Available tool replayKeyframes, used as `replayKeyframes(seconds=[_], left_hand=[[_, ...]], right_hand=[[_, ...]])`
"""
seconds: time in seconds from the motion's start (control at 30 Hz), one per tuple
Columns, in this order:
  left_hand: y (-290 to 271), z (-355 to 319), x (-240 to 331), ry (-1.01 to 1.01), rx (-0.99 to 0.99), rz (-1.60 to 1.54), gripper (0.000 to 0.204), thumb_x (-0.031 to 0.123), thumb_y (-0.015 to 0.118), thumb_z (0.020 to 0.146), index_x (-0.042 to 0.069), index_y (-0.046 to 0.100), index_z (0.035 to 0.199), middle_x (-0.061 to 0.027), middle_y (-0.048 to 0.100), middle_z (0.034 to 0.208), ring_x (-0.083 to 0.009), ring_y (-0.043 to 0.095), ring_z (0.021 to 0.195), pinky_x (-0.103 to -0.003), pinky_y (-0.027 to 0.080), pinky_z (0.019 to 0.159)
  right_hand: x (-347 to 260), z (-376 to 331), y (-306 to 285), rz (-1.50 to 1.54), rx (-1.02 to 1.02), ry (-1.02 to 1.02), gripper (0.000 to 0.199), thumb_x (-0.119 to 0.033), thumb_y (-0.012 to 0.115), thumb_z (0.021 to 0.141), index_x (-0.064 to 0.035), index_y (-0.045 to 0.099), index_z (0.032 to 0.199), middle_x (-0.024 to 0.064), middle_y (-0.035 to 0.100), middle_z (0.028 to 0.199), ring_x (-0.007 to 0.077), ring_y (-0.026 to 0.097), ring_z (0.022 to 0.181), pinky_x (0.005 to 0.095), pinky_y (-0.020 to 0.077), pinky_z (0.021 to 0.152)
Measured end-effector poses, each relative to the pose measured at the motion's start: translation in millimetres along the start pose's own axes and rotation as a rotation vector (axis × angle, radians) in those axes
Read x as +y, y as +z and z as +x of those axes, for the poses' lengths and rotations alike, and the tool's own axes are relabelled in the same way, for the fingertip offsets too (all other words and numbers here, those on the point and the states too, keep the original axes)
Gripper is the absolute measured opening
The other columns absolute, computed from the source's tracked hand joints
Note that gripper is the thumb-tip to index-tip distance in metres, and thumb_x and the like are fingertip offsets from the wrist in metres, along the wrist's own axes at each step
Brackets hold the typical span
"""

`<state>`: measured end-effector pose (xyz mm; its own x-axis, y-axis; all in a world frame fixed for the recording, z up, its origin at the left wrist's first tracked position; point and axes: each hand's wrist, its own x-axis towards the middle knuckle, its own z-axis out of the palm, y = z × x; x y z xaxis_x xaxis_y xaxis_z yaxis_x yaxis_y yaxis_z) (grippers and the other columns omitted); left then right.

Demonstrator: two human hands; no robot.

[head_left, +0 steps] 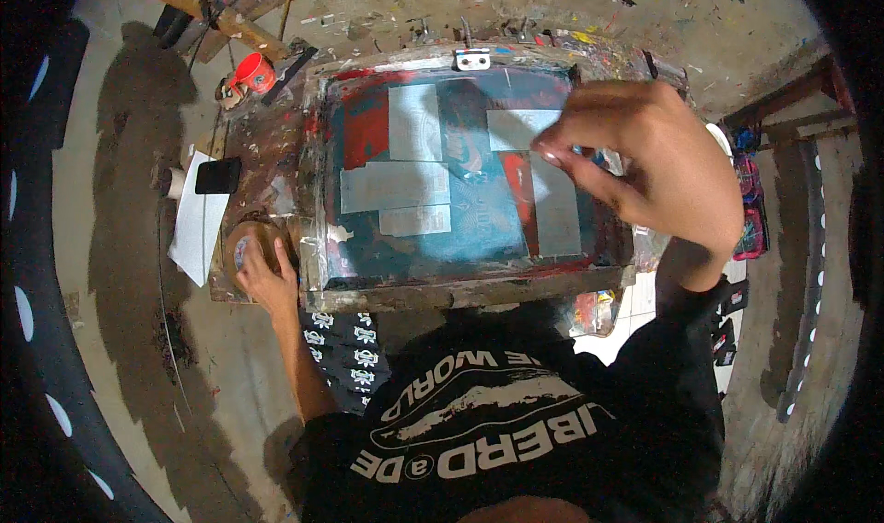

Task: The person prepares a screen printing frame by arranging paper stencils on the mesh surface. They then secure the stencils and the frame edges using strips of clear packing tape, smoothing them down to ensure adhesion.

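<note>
A screen-printing frame (pixel 442 288) lies flat on a paint-stained table before me, its mesh (pixel 488 210) blue-green with red patches. Several pale rectangular pieces cover parts of the mesh, among them an upright strip (pixel 414 122) and a wide strip (pixel 396 187). Over the mesh's right side hangs my right hand (pixel 645 145), thumb and fingertips pinched together near another pale piece (pixel 516 129); whatever they hold is too small to make out. At the left end of the table, my left hand (pixel 269 279) has its fingers around a brown roll of tape (pixel 241 239).
A metal hinge clamp (pixel 472 59) sits at the frame's far edge. Left of the frame are a dark phone (pixel 218 176) on a white sheet (pixel 198 233) and a red cup (pixel 255 73) farther back. Printed black fabric (pixel 345 357) hangs below the near edge.
</note>
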<state>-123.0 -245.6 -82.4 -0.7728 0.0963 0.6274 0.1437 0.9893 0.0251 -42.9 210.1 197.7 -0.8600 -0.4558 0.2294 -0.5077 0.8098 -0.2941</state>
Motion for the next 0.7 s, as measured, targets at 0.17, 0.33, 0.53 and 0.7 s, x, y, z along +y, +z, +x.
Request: replayKeyframes(seconds=[0.17, 0.33, 0.53, 0.7], left_hand=[[-35, 58, 115, 0.017, -0.106, -0.904, 0.082, 0.035, 0.081, 0.079, 0.001, 0.047, 0.144, -0.0193, 0.055, 0.14, -0.0351, 0.053, 0.128, -0.046, 0.033, 0.113], [14, 124, 213, 0.577, -0.73, -1.207, 0.044, 0.025, 0.087, 0.076, 0.006, 0.069, 0.112, -0.012, 0.071, 0.109, -0.0206, 0.065, 0.103, -0.034, 0.049, 0.092], [59, 129, 194, 0.205, -1.13, -1.3, 0.019, 0.017, 0.086, 0.079, 0.005, 0.073, 0.084, 0.0005, 0.071, 0.083, -0.0064, 0.063, 0.078, -0.025, 0.05, 0.072], [80, 120, 184, -0.038, -1.157, -1.41, 0.015, 0.011, 0.083, 0.082, 0.004, 0.073, 0.09, -0.0004, 0.071, 0.083, -0.0068, 0.063, 0.077, -0.022, 0.049, 0.068]], right_hand=[[26, 9, 22, 0.117, 0.146, -0.017, 0.014, -0.002, 0.069, 0.076, -0.0016, 0.072, 0.09, 0.014, 0.07, 0.084, 0.0337, 0.067, 0.077, 0.0411, 0.0536, 0.071], [69, 0, 50, 0.244, 0.16, 0.326, 0.015, -0.005, 0.071, 0.079, -0.0028, 0.075, 0.093, 0.0093, 0.073, 0.082, 0.0188, 0.07, 0.074, 0.0305, 0.0524, 0.067], [152, -70, 156, 0.649, 0.264, 0.659, 0.007, -0.001, 0.074, 0.086, 0.0004, 0.074, 0.094, 0.0024, 0.073, 0.086, 0.0102, 0.065, 0.077, 0.0253, 0.0519, 0.07], [177, -91, 197, 0.884, 0.17, 0.801, 0.015, 0.003, 0.075, 0.084, 0.0, 0.072, 0.099, 0.004, 0.072, 0.092, 0.0118, 0.067, 0.086, 0.0262, 0.0549, 0.079]])
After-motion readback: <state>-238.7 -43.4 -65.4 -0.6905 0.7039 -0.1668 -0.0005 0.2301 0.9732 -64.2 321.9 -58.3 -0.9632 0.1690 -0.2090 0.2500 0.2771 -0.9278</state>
